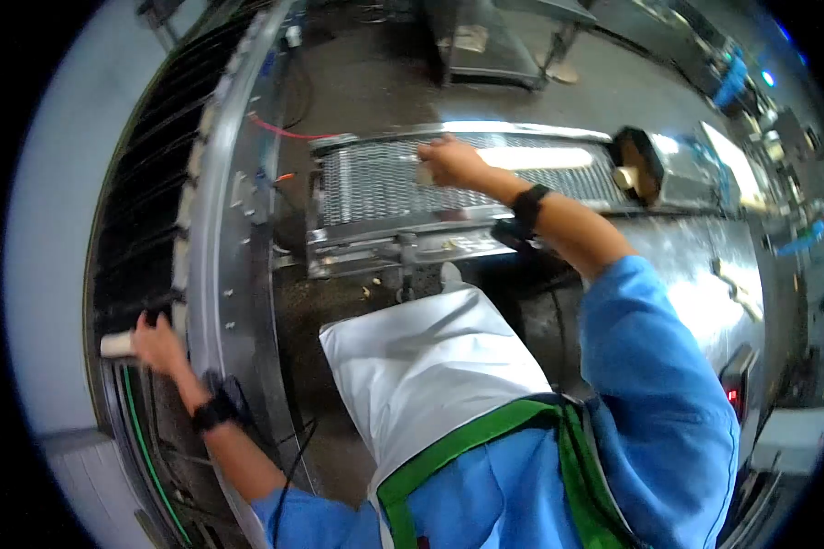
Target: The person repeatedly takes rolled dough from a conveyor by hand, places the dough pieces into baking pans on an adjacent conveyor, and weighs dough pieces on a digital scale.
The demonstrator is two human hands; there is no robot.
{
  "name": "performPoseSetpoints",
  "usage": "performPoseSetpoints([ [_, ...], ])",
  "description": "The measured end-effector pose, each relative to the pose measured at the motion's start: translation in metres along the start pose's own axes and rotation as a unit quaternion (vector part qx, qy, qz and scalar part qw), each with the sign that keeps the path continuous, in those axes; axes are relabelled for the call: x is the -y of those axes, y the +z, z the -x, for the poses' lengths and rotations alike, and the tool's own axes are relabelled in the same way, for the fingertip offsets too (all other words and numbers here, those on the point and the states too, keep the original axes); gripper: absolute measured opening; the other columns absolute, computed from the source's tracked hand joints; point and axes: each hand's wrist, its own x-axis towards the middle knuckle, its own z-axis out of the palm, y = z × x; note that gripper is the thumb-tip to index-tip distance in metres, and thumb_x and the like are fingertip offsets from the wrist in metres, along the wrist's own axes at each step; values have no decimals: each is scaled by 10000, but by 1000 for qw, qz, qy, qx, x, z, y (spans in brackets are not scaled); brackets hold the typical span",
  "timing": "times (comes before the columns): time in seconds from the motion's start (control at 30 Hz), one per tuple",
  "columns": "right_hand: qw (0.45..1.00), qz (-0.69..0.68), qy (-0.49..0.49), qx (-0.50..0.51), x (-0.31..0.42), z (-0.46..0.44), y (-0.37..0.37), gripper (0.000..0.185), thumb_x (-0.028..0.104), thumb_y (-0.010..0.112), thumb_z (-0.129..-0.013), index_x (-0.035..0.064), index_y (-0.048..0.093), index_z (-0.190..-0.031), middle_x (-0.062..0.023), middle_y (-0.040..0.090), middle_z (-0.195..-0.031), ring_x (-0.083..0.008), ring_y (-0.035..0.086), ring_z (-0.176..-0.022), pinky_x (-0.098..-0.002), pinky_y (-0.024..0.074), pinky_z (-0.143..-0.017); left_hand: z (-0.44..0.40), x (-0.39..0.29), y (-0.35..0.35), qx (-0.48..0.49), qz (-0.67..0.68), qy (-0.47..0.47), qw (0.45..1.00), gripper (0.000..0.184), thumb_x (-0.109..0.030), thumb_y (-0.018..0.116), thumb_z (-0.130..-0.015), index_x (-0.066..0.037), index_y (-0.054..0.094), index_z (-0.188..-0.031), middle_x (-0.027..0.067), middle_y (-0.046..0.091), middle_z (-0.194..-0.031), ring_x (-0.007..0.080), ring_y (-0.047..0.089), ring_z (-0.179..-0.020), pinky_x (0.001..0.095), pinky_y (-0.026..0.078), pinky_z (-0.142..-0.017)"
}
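Note:
At the lower left, my left hand (158,346) is closed around a short pale roll (116,345) that looks like dough, lying across the end of the dark slatted conveyor (142,229). The roll's left end sticks out past my fingers. Over the metal mesh conveyor (362,188), my right hand (456,165) has its fingers curled down. A pale bit shows at the fingertips, most of it hidden by the hand. Just right of that hand, a long pale roll (545,158) lies on the mesh. Another pale roll (625,177) is at the mouth of the machine (677,169).
A steel side rail (224,220) separates the slatted conveyor from the floor. To the right, thin pale pieces (740,291) lie on a steel table (696,252). A metal stand (494,59) is at the back. A red hose (279,130) reaches toward the mesh conveyor.

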Motion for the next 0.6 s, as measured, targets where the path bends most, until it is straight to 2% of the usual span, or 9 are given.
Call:
performPoseSetpoints([
  [0.13, 964, -197, -13, -179, -1, -13, -86, 537, 122, 670, -628, 46, 438, -1107, -138, 492, -1083, -265, 511, -938, -347, 431, -774, -1, -23, 11, -121, -17, 150, 981, 293, -240, 550, -728, -102, 523, -985, 118, 459, -1105, 273, 392, -1072, 406, 352, -847],
  [0.2, 926, -281, -52, -246, 2, -19, -143, 503, 86, 622, -658, 11, 423, -1114, -134, 501, -1047, -210, 533, -862, -310, 439, -741, -3, -37, 16, -68, 2, 99, 993, 301, -256, 453, -780, -118, 490, -1046, 97, 445, -1140, 264, 324, -1137, 441, 263, -908],
  [0.27, 913, -330, -19, -241, 17, -30, -211, 403, 114, 583, -691, 13, 447, -1057, -76, 526, -957, -171, 524, -820, -286, 428, -706, -14, -54, 12, 0, 2, 49, 999, 311, -257, 413, -794, -126, 473, -1070, 87, 434, -1162, 264, 301, -1154, 443, 228, -921],
  [0.33, 822, -472, -140, -287, 30, -37, -266, 354, 140, 573, -717, 35, 470, -1039, -62, 526, -942, -156, 516, -844, -265, 417, -723, -7, -52, -4, -16, 24, 41, 999, 299, -234, 418, -790, -124, 480, -1061, 89, 431, -1166, 263, 302, -1155, 440, 236, -917],
  [0.4, 829, -400, -234, -312, 32, -58, -311, 318, 193, 569, -737, 44, 496, -1008, -51, 526, -927, -142, 511, -843, -250, 410, -734, -2, -55, -4, -39, 34, 38, 998, 300, -221, 428, -782, -109, 481, -1056, 93, 437, -1157, 265, 315, -1145, 444, 243, -910],
  [0.5, 721, -573, -276, -273, 109, -80, -328, 250, 148, 575, -721, 20, 535, -932, -67, 547, -879, -144, 516, -780, -237, 417, -671, 0, -53, -5, -82, 41, 61, 994, 289, -201, 440, -766, -82, 499, -1023, 103, 460, -1115, 275, 359, -1103, 445, 275, -891],
  [0.53, 729, -574, -296, -226, 135, -92, -325, 367, 188, 559, -766, -10, 454, -1056, -117, 500, -966, -174, 514, -852, -240, 443, -746, 1, -40, -10, -86, 34, 57, 994, 289, -201, 440, -766, -82, 499, -1023, 103, 460, -1115, 275, 359, -1103, 445, 275, -891],
  [0.57, 657, -674, -259, -214, 154, -106, -311, 334, 184, 549, -770, -11, 465, -1029, -119, 500, -946, -171, 516, -831, -230, 440, -751, 1, -39, -10, -85, 38, 57, 994, 282, -198, 440, -765, -82, 504, -1014, 104, 462, -1111, 277, 364, -1098, 445, 279, -888],
  [0.6, 650, -676, -273, -216, 183, -122, -288, 290, 208, 534, -782, -6, 491, -973, -120, 508, -921, -163, 513, -835, -216, 446, -680, 1, -39, -10, -84, 42, 59, 994, 275, -194, 440, -764, -82, 508, -1005, 104, 464, -1107, 279, 369, -1093, 446, 284, -885],
])
